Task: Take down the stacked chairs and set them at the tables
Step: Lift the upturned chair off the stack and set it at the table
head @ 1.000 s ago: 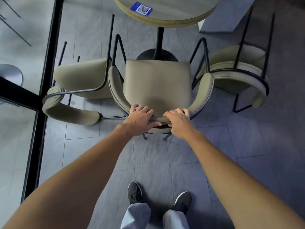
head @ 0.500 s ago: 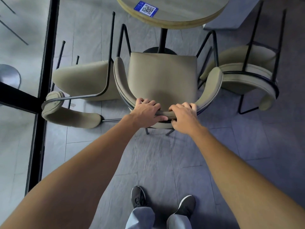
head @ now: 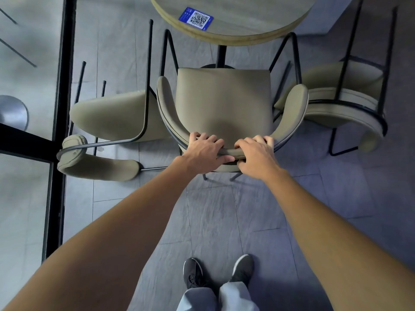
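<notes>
An olive padded chair (head: 222, 102) with a black metal frame stands upright in front of me, its seat facing the round wooden table (head: 238, 16). My left hand (head: 205, 151) grips the top of its curved backrest left of centre. My right hand (head: 256, 154) grips the same backrest just to the right. To the left lies another olive chair (head: 107, 117) turned upside down, legs pointing up. A further inverted chair sits on a stacked chair (head: 341, 102) at the right.
A black-framed glass wall (head: 60, 108) runs down the left side. The table carries a blue QR sticker (head: 195, 18) and stands on a black pedestal (head: 221, 56). Grey floor tiles spread around my shoes (head: 219, 271).
The chair has slid forward toward the table, with both hands still holding its backrest. I have stepped forward after it.
</notes>
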`<state>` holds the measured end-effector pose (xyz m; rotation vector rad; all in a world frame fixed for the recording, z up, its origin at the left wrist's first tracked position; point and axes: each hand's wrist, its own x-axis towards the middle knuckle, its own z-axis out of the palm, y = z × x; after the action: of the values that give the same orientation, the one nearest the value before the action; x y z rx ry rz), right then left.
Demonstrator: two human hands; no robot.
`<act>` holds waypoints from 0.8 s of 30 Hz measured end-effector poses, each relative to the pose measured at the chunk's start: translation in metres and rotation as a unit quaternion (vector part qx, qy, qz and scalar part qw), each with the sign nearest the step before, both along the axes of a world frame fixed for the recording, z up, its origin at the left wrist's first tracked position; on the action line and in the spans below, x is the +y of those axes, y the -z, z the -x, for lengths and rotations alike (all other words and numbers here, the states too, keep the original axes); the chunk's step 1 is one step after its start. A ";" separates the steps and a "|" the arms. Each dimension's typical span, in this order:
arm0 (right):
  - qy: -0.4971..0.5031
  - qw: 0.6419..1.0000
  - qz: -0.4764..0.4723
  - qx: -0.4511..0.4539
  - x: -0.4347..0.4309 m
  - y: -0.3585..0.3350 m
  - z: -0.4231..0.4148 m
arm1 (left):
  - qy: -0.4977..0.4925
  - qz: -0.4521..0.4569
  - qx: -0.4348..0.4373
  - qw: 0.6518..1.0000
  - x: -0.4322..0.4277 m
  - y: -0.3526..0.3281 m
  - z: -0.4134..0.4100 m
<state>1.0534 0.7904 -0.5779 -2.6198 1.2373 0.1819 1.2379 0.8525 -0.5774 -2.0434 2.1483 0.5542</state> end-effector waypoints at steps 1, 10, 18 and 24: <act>0.000 1.000 0.001 0.000 -0.003 0.000 0.000 | -0.001 0.001 0.001 1.000 -0.003 0.000 0.000; -0.016 1.000 0.006 0.001 -0.025 -0.001 0.001 | -0.020 0.022 0.001 1.000 -0.021 -0.002 0.004; -0.027 0.998 -0.044 0.024 -0.030 -0.005 0.001 | -0.070 -0.021 -0.003 0.997 -0.022 -0.012 0.016; -0.014 0.988 -0.150 -0.010 -0.019 -0.039 -0.009 | -0.104 -0.002 -0.050 0.993 0.003 -0.033 0.039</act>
<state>1.0628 0.7715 -0.5390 -2.3739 1.0726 0.3210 1.1993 0.8554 -0.5447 -2.2563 1.8907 0.4668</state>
